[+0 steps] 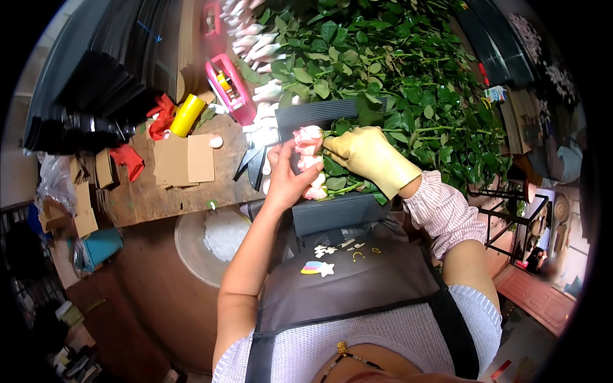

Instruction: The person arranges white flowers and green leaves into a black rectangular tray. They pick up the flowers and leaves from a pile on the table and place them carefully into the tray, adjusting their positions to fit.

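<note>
My bare left hand [288,175] has its bent fingers around several pale pink rose heads [309,140], stacked in a short column on dark grey corrugated wrap [335,217]. My right hand [370,159], in a yellow glove with a striped sleeve cover, grips just right of the top heads, at the stems; its fingertips are partly hidden. Green leafy stems [389,76] spread behind and right of both hands. White-sleeved buds [255,48] line the upper left of that pile. Dark scissors [248,163] lie left of my left hand.
A pink tape dispenser [231,89], yellow cylinder [188,115], red cloth [131,159] and cardboard pieces [172,159] lie on the wooden table [140,204]. Dark sheet stacks [96,70] stand at upper left. A round bin [195,255] sits below the table; a metal rack [498,214] stands at right.
</note>
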{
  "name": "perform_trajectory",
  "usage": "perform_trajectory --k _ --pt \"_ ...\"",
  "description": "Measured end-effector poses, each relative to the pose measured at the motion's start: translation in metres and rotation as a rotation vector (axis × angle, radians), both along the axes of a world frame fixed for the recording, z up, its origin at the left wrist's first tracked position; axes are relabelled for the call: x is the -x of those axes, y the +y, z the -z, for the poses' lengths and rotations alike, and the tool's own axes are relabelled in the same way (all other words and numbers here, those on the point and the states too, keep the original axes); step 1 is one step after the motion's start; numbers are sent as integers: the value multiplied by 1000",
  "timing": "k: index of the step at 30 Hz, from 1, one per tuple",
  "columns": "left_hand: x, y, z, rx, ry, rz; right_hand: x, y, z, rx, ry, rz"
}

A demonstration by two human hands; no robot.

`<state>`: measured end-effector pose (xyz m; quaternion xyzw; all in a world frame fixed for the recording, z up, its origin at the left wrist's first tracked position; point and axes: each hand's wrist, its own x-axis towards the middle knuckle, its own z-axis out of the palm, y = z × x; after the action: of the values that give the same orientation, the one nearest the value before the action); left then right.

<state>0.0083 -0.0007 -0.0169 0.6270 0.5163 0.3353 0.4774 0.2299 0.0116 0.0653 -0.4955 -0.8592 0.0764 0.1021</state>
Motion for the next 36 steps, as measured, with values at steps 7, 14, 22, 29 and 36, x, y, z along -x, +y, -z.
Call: perform_trajectory --k 7,14,22,29,36 --pt "-1 19 -14 -121 110 -95 2 -15 -51 72 241 88" --pt "-6 16 -22 -195 86 -119 10 -12 -13 -8 472 147" --pt "-6 8 -31 -190 124 -120 32 -16 -9 -200 -13 155" --pt "-8 9 -17 -144 15 -90 27 -10 -12 -145 -84 77" --pt "12 6 -12 -82 69 -68 26 -5 -55 49 137 48"
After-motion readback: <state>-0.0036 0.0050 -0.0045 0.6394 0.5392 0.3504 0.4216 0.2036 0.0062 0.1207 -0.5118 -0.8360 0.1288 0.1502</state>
